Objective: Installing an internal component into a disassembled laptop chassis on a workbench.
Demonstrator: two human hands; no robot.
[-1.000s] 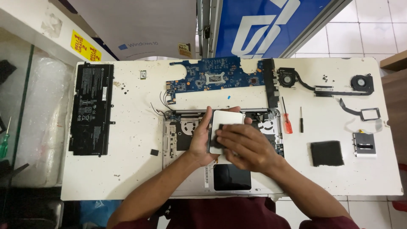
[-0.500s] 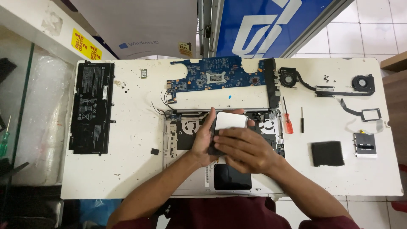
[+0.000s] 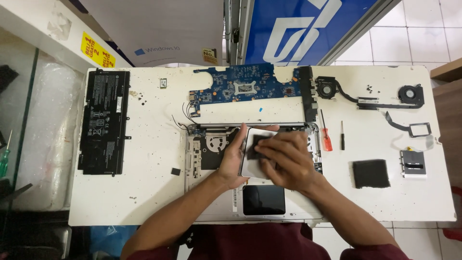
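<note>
An opened silver laptop base [image 3: 202, 149] lies at the table's front middle, its insides bare and a dark touchpad [image 3: 263, 200] near me. Over it my left hand [image 3: 233, 156] grips the left edge of a flat silver-white panel [image 3: 250, 168] with a dark patch [image 3: 262, 140] on it. My right hand [image 3: 284, 159] lies flat on top of the panel and covers most of it, fingers pointing left.
On the white table [image 3: 149, 192]: a black battery [image 3: 104, 120] at left, a blue motherboard [image 3: 245, 87] behind the laptop, two fans with a heat pipe [image 3: 368, 96] at back right, two screwdrivers [image 3: 326, 137], a black pad [image 3: 370, 173], a small drive [image 3: 414, 163], loose screws.
The panel has been turned or flipped in my hands, and a dark patch now shows on its upper face. My right hand has slid up over it.
</note>
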